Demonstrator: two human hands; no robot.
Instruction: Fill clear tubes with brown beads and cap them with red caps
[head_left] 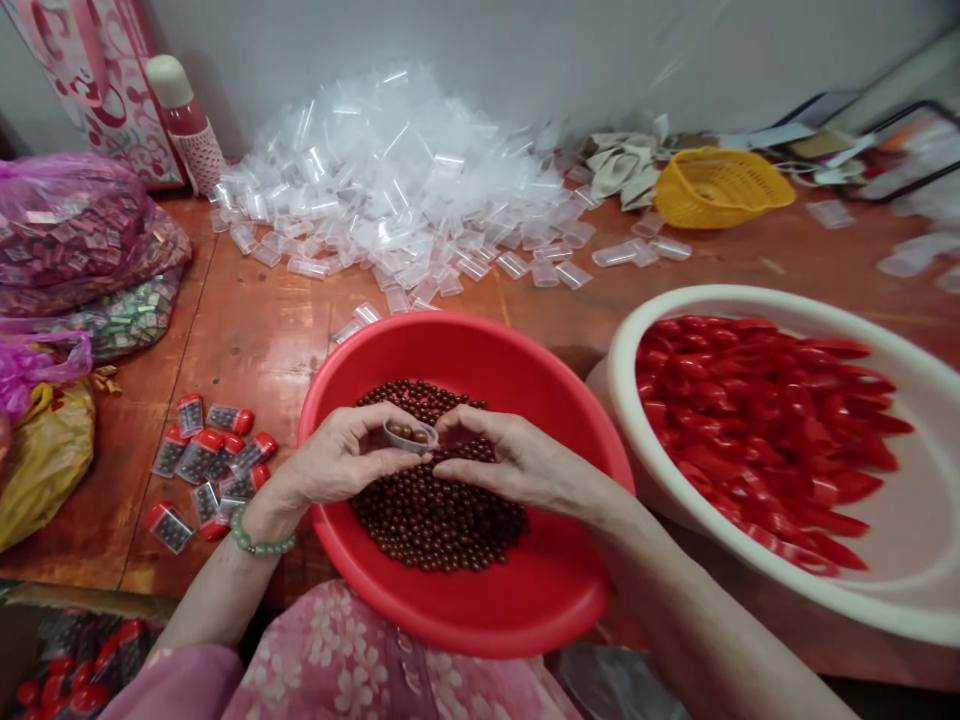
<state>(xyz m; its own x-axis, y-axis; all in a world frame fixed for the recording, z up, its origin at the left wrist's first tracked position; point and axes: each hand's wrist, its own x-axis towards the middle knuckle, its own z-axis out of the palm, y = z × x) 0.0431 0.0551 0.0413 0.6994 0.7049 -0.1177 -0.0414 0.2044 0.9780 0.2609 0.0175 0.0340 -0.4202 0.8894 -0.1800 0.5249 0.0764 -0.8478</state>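
Left hand (337, 455) grips small clear plastic oval container (411, 446), brown balls in its mouth, above large round red plastic basin (540, 385). Right hand (506, 455) faces it closely, thumb and forefinger narrowly parted; can't tell whether fingertips touch container. Glossy round brown beads (442, 530) heaped in basin. Wide cream plastic tub (926, 490) on right holds shiny red plastic pieces (757, 430). Red-capped clear boxes (199, 458) lie left.
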